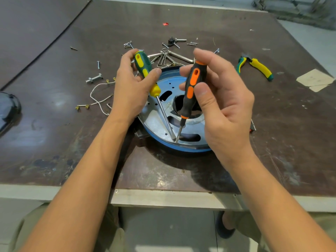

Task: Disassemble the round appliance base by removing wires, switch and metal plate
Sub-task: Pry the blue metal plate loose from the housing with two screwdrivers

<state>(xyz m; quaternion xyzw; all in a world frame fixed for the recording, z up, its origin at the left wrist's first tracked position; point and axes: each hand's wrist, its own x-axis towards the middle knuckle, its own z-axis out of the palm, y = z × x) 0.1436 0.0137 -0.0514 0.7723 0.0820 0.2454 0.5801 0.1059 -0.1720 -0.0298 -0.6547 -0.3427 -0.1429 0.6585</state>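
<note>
The round appliance base with a blue rim lies on the table's middle, its shiny metal plate facing up with dark cut-outs. My left hand grips a green-and-yellow screwdriver. My right hand grips a black-and-orange screwdriver. Both blades slant down and meet near the plate's front edge by the rim. A black part of the base shows at its left. Loose white wires with brass terminals lie to the left on the table.
Several screws, hex keys and a small black part lie behind the base. A bolt lies at left, green-yellow pliers at right, a dark object at the left edge. Table edge is near me.
</note>
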